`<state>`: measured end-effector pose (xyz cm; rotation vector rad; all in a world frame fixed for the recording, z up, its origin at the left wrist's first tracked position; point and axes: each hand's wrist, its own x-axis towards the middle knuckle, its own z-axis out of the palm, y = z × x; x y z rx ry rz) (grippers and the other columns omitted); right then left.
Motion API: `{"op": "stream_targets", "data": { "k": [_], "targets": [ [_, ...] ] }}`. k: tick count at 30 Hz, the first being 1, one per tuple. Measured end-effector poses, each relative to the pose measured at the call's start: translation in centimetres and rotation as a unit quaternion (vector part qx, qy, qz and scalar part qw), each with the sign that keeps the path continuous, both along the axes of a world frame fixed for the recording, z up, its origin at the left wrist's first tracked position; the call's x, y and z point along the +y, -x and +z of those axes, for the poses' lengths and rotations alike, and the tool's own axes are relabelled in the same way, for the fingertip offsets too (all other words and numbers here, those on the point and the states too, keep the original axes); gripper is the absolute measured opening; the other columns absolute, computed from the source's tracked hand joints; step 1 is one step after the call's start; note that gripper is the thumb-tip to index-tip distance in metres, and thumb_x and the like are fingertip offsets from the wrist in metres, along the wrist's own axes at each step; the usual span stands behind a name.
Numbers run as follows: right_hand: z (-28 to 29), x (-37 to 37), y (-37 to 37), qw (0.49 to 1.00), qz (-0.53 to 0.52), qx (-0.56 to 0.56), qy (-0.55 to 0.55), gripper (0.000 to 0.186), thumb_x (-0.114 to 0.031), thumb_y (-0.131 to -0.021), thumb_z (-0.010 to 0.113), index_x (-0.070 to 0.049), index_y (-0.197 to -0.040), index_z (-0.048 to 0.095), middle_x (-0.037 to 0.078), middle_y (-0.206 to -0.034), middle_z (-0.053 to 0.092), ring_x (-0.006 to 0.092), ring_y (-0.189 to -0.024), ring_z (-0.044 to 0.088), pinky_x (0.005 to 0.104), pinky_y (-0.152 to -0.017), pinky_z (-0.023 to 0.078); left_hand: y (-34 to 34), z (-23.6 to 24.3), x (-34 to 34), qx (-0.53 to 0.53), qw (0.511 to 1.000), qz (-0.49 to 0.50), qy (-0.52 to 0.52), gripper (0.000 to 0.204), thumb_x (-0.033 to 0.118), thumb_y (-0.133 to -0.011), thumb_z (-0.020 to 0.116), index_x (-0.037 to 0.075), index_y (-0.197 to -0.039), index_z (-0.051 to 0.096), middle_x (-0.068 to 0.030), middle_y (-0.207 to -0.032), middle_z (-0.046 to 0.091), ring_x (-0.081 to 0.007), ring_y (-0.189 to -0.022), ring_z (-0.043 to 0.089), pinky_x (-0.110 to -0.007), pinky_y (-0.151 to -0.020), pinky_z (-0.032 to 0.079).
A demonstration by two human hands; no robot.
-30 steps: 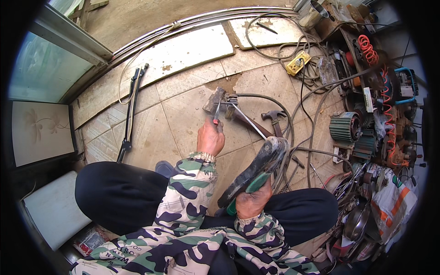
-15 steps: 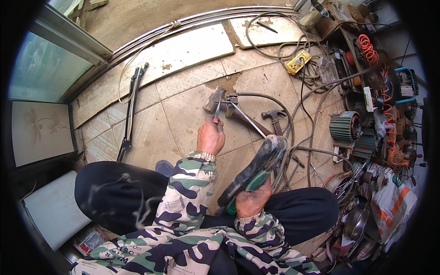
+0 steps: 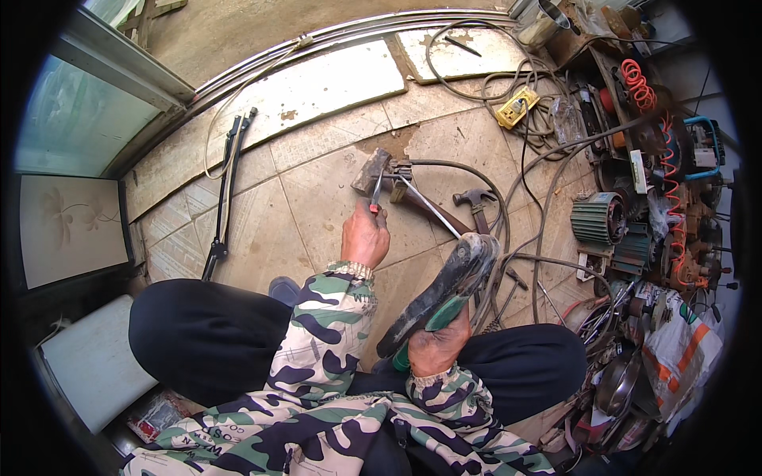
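Note:
My left hand [image 3: 366, 238] is closed around a screwdriver [image 3: 375, 201] with a red handle. Its shaft points away from me, beside a sledgehammer head [image 3: 370, 171] on the floor. My right hand [image 3: 439, 346] grips a worn black welding electrode holder [image 3: 432, 295] with green parts, tilted up to the right. From its far end a thin pale welding rod [image 3: 432, 208] slants left toward a small metal piece [image 3: 401, 170] next to the sledgehammer head. Whether the rod's tip touches the piece, I cannot tell. A brown handle runs under the rod.
A claw hammer [image 3: 474, 200] lies right of the rod, among dark cables [image 3: 542, 214]. Farther off is a yellow socket box [image 3: 517, 108]. Motors [image 3: 597, 219] and piled tools line the right side. A folded black stand [image 3: 226, 190] lies left, near a pale seat [image 3: 97, 365].
Pale wisps, like smoke, in front of my left knee have gone. Both hands and their tools look still.

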<state>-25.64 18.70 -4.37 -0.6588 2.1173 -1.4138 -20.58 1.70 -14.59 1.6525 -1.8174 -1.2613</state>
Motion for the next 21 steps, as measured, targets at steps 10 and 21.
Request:
{"op": "stream_targets", "data": {
  "k": [10,21],
  "targets": [
    [-0.14,0.19,0.02,1.0,0.007,-0.005,0.009,0.088,-0.064,-0.08,0.072,0.007,-0.127,0.052,0.005,-0.1,0.063,0.015,-0.089,0.06,0.0282,-0.08,0.05,0.11,0.33,0.01,-0.001,1.0,0.005,-0.003,0.015,0.012,-0.096,0.058,-0.001,-0.101,0.053,-0.0307,-0.085,0.067,-0.0515,-0.086,0.065,-0.056,-0.073,0.049],
    [-0.17,0.1,-0.09,1.0,-0.001,0.004,0.003,0.092,-0.071,-0.078,0.073,0.006,-0.126,0.052,0.005,-0.097,0.065,0.0152,-0.085,0.062,0.0279,-0.077,0.051,0.02,0.03,0.03,0.001,1.0,0.001,0.009,0.014,0.011,-0.096,0.058,-0.001,-0.101,0.054,-0.0298,-0.085,0.068,-0.0506,-0.085,0.066,-0.056,-0.073,0.049]
  ]
}}
